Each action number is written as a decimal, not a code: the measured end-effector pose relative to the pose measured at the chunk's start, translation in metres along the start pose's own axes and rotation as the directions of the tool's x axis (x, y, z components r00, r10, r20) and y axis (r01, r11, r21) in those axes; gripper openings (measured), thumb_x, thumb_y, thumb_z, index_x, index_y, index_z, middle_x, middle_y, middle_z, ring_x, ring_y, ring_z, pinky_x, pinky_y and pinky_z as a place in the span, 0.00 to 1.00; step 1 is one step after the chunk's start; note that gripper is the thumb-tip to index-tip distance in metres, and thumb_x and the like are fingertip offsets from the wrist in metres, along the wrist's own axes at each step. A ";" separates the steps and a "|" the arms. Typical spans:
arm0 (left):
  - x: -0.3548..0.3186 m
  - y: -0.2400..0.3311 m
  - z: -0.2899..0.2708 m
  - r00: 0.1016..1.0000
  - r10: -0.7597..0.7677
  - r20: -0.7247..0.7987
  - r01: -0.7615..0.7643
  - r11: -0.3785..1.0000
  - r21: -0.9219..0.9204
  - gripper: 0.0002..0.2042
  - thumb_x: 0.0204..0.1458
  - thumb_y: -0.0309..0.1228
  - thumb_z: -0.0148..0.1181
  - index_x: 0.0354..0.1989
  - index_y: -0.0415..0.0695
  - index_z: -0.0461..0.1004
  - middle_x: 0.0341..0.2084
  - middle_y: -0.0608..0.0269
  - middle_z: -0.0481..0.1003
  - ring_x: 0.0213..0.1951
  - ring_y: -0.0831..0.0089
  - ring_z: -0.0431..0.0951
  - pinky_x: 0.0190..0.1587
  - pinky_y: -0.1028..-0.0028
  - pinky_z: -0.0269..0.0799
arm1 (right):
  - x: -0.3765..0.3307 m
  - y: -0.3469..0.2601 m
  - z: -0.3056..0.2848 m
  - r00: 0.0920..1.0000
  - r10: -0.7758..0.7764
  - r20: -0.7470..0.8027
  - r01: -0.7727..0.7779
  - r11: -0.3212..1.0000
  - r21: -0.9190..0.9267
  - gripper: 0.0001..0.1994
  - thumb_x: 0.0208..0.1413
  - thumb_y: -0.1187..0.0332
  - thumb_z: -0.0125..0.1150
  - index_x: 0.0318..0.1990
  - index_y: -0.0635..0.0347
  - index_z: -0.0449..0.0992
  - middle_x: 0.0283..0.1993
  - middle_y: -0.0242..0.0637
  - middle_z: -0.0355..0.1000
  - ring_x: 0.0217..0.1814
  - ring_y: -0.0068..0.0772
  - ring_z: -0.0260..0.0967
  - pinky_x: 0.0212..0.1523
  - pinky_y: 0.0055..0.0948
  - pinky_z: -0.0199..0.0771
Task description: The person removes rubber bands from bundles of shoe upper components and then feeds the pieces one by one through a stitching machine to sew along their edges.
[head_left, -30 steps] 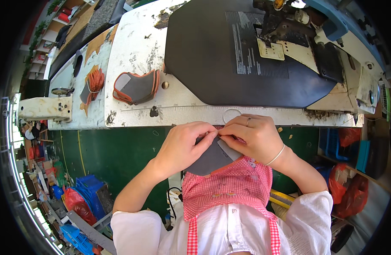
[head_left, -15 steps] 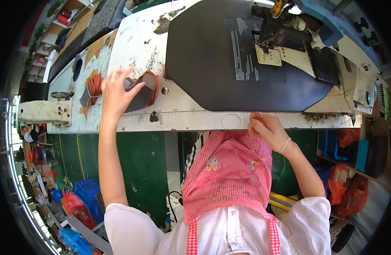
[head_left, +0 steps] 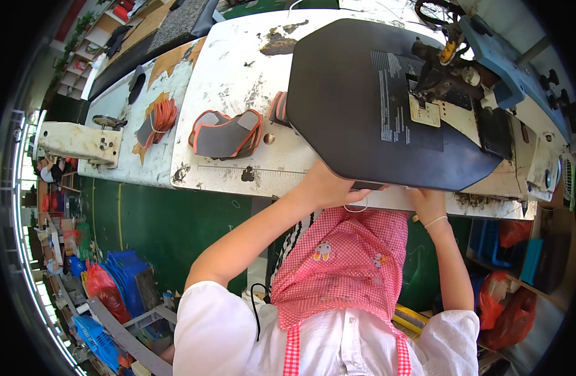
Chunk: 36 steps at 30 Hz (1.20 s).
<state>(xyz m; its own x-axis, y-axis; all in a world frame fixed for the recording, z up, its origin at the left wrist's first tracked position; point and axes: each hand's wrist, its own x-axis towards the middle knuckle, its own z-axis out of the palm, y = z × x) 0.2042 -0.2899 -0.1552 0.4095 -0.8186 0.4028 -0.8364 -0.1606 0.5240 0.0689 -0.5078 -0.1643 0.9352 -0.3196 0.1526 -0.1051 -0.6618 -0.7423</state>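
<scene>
My left hand point(head_left: 332, 187) reaches in at the near edge of a black angular board point(head_left: 338, 94) on the sewing machine. Its thumb lies along a dark flat piece point(head_left: 367, 186) that shows just below that edge; the other fingers are hidden under the board. My right hand point(head_left: 428, 203) is at the same edge further right, with its fingertips out of sight beneath it. Beyond my left forearm lies a pile of curved grey pieces with orange edging point(head_left: 225, 135). Another stack of edged pieces point(head_left: 278, 108) is partly covered by the board.
A blue machine arm point(head_left: 495, 62) with its needle area stands over the board at right. A tied bundle of orange-edged pieces point(head_left: 157, 122) lies left, beside a second machine's white arm point(head_left: 81, 143). A white thread loop point(head_left: 357, 205) hangs at the table edge.
My left hand has moved from the grey pieces on the left to the board's near edge, beside my right hand. The view has shifted, so the table sits lower and further right.
</scene>
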 end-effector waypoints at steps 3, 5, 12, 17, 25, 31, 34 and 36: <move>0.004 0.000 -0.016 0.991 -0.017 0.134 0.024 0.999 -0.046 0.16 0.51 0.37 0.67 0.47 0.47 0.80 0.44 0.55 0.78 0.47 0.54 0.78 0.52 0.58 0.73 | -0.001 0.007 0.010 0.992 -0.003 -0.130 0.005 1.000 0.022 0.11 0.57 0.72 0.60 0.44 0.70 0.78 0.41 0.53 0.79 0.44 0.52 0.77 0.48 0.42 0.74; 0.008 0.005 -0.024 0.986 -0.041 0.160 0.065 0.986 -0.152 0.14 0.52 0.35 0.65 0.47 0.47 0.80 0.44 0.54 0.78 0.47 0.54 0.78 0.51 0.59 0.74 | -0.007 0.004 0.010 0.970 0.030 -0.241 -0.025 0.999 0.025 0.11 0.57 0.72 0.60 0.44 0.70 0.78 0.40 0.53 0.78 0.44 0.52 0.77 0.48 0.41 0.74; -0.004 -0.008 -0.024 0.997 -0.061 0.056 0.058 0.997 0.054 0.11 0.52 0.28 0.63 0.44 0.43 0.79 0.39 0.55 0.78 0.42 0.54 0.79 0.45 0.60 0.75 | -0.025 -0.066 0.037 0.874 -0.483 0.040 0.485 0.870 -0.093 0.10 0.47 0.70 0.73 0.38 0.55 0.80 0.40 0.35 0.76 0.42 0.45 0.73 0.45 0.42 0.74; -0.009 -0.010 -0.047 0.999 0.026 -0.047 -0.018 0.988 0.153 0.14 0.46 0.24 0.66 0.44 0.42 0.79 0.38 0.56 0.78 0.39 0.54 0.80 0.41 0.61 0.77 | -0.028 -0.014 0.026 0.849 -0.527 0.026 0.527 0.850 0.024 0.10 0.45 0.74 0.73 0.36 0.54 0.81 0.38 0.34 0.74 0.42 0.42 0.73 0.41 0.39 0.75; -0.021 0.087 -0.135 0.938 0.346 -0.013 -0.345 0.937 0.049 0.12 0.51 0.30 0.67 0.44 0.54 0.83 0.46 0.63 0.83 0.49 0.64 0.84 0.53 0.65 0.80 | -0.040 0.010 -0.045 0.861 -0.334 -0.384 0.223 0.925 -0.307 0.18 0.45 0.82 0.69 0.45 0.59 0.78 0.44 0.41 0.74 0.37 0.41 0.73 0.38 0.33 0.73; 0.020 0.091 -0.163 0.897 0.420 -0.141 -0.376 0.890 0.259 0.11 0.50 0.33 0.70 0.42 0.58 0.82 0.47 0.68 0.83 0.52 0.62 0.83 0.61 0.59 0.73 | -0.014 -0.094 -0.053 0.583 -0.531 -0.614 0.741 0.658 0.134 0.20 0.41 0.80 0.74 0.46 0.59 0.80 0.40 0.38 0.74 0.29 0.27 0.70 0.31 0.27 0.69; 0.045 0.067 -0.150 0.887 0.442 -0.129 -0.408 0.884 0.227 0.13 0.48 0.28 0.69 0.44 0.53 0.82 0.48 0.64 0.82 0.56 0.60 0.80 0.62 0.58 0.72 | 0.021 -0.125 -0.081 0.731 -0.603 -0.321 0.595 0.792 -0.135 0.18 0.38 0.78 0.75 0.42 0.56 0.83 0.36 0.35 0.74 0.30 0.30 0.71 0.30 0.26 0.69; 0.061 0.060 -0.146 0.948 0.318 -0.021 -0.283 0.872 0.400 0.16 0.42 0.22 0.69 0.42 0.48 0.84 0.42 0.60 0.81 0.52 0.52 0.81 0.54 0.56 0.77 | 0.039 -0.115 -0.080 0.715 -0.667 -0.208 0.626 0.744 -0.232 0.15 0.37 0.76 0.74 0.38 0.55 0.85 0.33 0.33 0.75 0.30 0.32 0.72 0.30 0.28 0.72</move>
<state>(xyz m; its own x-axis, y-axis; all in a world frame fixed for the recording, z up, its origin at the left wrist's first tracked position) 0.2321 -0.2694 0.0106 0.1300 -0.8152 0.5644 -0.9908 -0.1285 0.0427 0.0908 -0.4984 -0.0203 0.6688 0.0717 0.7400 0.4291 -0.8501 -0.3055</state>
